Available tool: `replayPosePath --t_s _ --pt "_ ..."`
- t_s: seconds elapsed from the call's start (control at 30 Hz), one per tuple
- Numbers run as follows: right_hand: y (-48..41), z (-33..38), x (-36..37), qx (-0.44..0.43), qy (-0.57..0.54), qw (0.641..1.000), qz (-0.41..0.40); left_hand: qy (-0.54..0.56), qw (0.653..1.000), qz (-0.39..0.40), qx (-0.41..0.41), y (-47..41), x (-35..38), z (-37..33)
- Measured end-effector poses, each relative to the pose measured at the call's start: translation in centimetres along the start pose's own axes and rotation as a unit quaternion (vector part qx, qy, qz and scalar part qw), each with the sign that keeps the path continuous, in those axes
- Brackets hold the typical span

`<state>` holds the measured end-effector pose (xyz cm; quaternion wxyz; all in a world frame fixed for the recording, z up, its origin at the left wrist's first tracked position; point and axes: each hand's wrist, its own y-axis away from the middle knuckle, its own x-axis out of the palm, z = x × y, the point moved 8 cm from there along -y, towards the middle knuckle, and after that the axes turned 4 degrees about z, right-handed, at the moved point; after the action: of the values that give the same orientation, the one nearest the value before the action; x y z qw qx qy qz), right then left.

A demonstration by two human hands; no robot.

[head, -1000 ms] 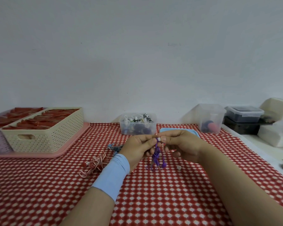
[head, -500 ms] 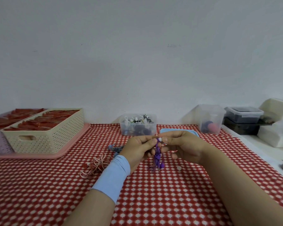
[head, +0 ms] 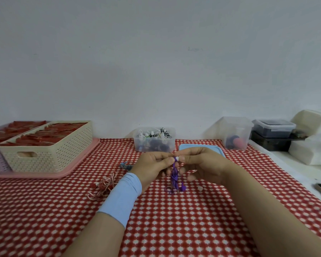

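Note:
A pair of purple earphones (head: pixel 175 178) hangs as a bundled cord between my two hands over the red checked tablecloth (head: pixel 183 219). My left hand (head: pixel 154 166), with a light blue wristband, pinches the top of the bundle. My right hand (head: pixel 204 164) pinches a small white piece at that same top end. The cord's lower end, with a purple earbud, touches the cloth.
A red-and-white earphone cord (head: pixel 104 184) and a blue-grey one (head: pixel 125 166) lie left of my hands. A small white bit (head: pixel 200 188) lies at right. At the back stand a clear tub of earphones (head: pixel 154 139), a blue lid (head: pixel 189 148), a clear container (head: pixel 234 132), cream baskets (head: pixel 50 151) on a pink tray.
The purple cord bundle hangs a little straighter and narrower than before. Both hands stay in nearly the same spot, still pinching its top.

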<state>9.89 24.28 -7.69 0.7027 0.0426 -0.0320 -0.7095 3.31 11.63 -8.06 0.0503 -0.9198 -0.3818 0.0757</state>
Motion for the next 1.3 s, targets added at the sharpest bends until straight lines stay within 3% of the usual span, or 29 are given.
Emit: replayPosePath --t_s 0.17,0.3,0.43,0.63,0.83,0.93,1.13,1.3 --pt "-0.2 -0.5 0.2 0.016 0.016 1.000 -0.017 -0.035 0.999 -0.003 -0.010 0.0 -0.4 0.4" --pt "-0.4 0.5 0.0 -0.044 -0.002 0.998 -0.048 0.009 1.000 -0.027 -0.007 -0.2 -0.6 0.3" --pt "0.0 1.9 -0.7 -0.114 0.071 0.984 -0.116 0.035 0.998 -0.048 -0.021 -0.1 -0.8 0.3" --pt "0.4 2.7 -0.5 -0.139 0.165 0.970 -0.110 0.098 0.993 -0.037 -0.059 -0.3 -0.6 1.0" --pt "0.4 3.1 -0.6 -0.159 0.223 0.952 -0.136 0.064 0.996 -0.039 -0.044 -0.1 -0.7 0.9" --pt "0.3 2.9 -0.5 -0.151 0.200 0.959 -0.130 0.030 0.998 -0.056 -0.023 -0.1 -0.9 0.4" --pt "0.2 1.6 -0.5 -0.094 0.046 0.991 -0.081 0.021 1.000 -0.021 -0.004 0.0 -0.7 -0.1" --pt "-0.6 0.9 -0.4 -0.079 0.056 0.992 -0.086 -0.002 1.000 -0.016 0.002 0.0 -1.0 -0.4"
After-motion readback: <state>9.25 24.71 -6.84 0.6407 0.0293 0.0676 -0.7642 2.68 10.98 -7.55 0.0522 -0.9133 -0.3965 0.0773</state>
